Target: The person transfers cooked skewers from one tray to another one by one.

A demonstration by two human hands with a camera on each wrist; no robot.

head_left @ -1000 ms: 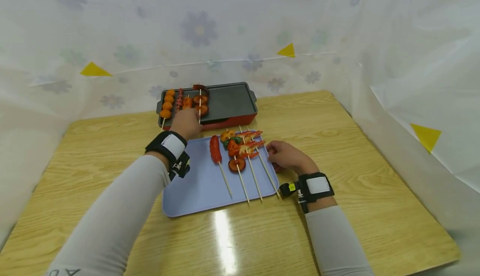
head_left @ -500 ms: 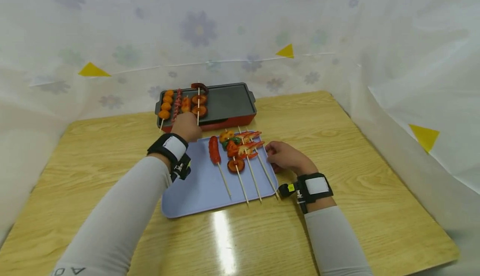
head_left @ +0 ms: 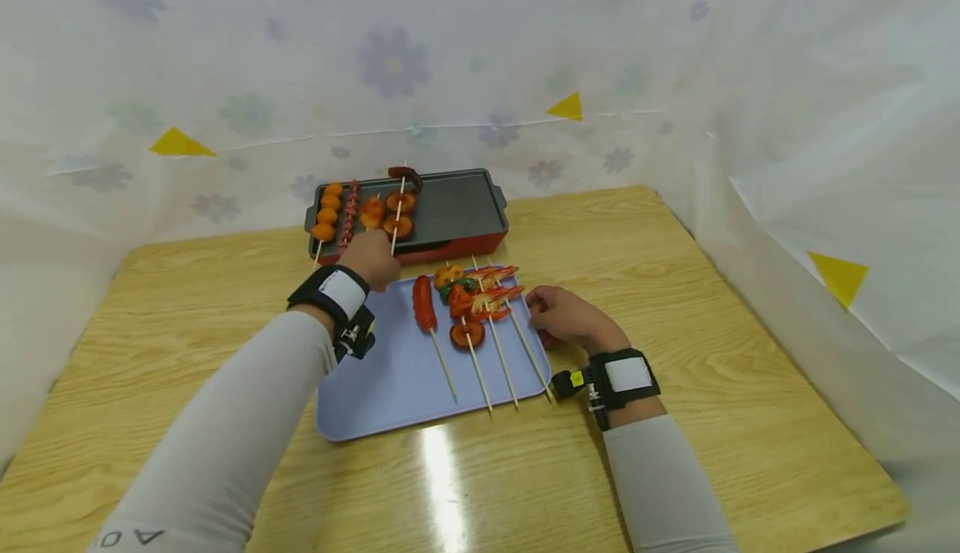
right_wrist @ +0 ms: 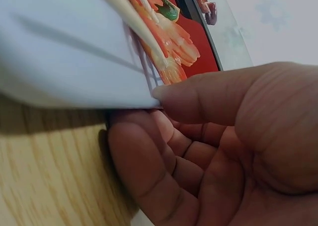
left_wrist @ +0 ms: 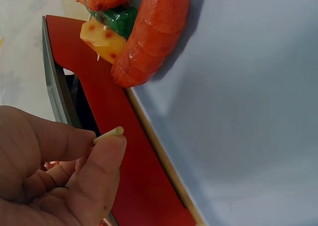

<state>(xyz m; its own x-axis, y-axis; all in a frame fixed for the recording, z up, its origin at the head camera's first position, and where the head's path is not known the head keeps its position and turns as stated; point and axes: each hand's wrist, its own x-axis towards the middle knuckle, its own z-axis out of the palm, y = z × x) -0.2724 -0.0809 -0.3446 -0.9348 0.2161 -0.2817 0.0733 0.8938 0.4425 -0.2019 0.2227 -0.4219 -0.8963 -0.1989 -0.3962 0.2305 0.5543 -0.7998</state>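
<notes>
In the head view, my left hand (head_left: 370, 259) is at the front edge of the grill (head_left: 457, 207). Its thumb and forefinger pinch the bare stick end (left_wrist: 110, 135) of a skewer. That appears to be the skewer with round brown slices (head_left: 398, 228) and a curled dark piece on top, lying tilted on the hot plate. Just left of it is a skewer with an orange-brown piece (head_left: 372, 213), its lower part hidden by the hand. My right hand (head_left: 564, 317) holds the right rim of the blue tray (right_wrist: 64, 77), thumb above and fingers beneath.
On the grill's left are skewers of orange balls (head_left: 326, 215) and small red pieces (head_left: 350, 211). The tray bears a sausage skewer (head_left: 424, 304), a mixed vegetable skewer (head_left: 467, 334) and shrimp skewers (head_left: 498, 294). All stands on a wooden table (head_left: 720, 353) before a plastic curtain.
The brown-slice skewer has tilted, its top shifting right and its stick end left. The orange-brown piece beside it looks turned and wider. My right hand stays on the tray.
</notes>
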